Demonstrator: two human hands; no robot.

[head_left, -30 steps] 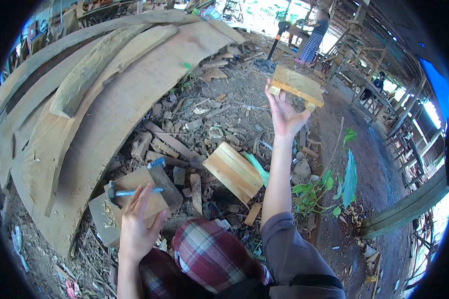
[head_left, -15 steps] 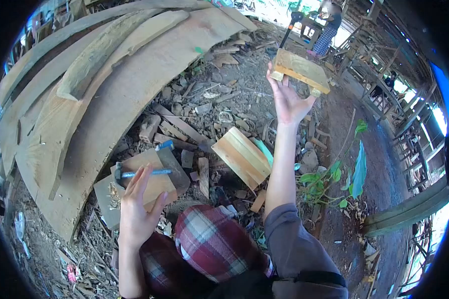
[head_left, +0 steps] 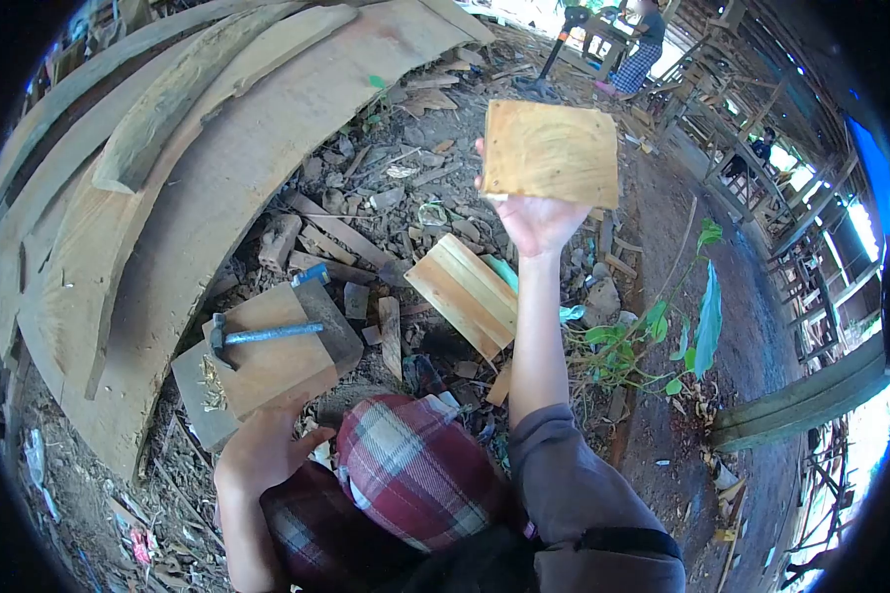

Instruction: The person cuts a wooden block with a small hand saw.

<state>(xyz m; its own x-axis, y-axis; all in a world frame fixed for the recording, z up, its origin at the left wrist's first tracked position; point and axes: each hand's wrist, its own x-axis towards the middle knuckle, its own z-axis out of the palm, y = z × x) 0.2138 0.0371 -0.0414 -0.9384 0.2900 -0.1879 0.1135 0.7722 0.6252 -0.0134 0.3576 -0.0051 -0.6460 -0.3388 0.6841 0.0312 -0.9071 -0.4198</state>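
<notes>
My right hand (head_left: pixel 539 223) holds up a small wooden piece (head_left: pixel 551 153) from below, its flat face turned toward me. Part of the palm and some fingertips show at its edge; the other fingers are behind it. Low at the left, my left hand (head_left: pixel 262 447) is by the near edge of a wooden block (head_left: pixel 272 371), its thumb apart and most fingers hard to make out. On that block lies a hammer (head_left: pixel 272 334) with a blue-grey handle, beside some shavings (head_left: pixel 213 383). A striped wooden board (head_left: pixel 465 296) rests on the ground between my arms.
Long curved planks (head_left: pixel 183 217) cover the left side. Wood scraps and stones (head_left: pixel 435 178) litter the ground ahead. A leafy plant (head_left: pixel 653 336) grows right of my right arm, near a thick beam (head_left: pixel 811 405). Another person (head_left: pixel 643 49) stands in the far background.
My right hand has tilted the wooden piece so its broad face shows, and moved it slightly left. My left hand has come down from over the hammer to the block's near edge.
</notes>
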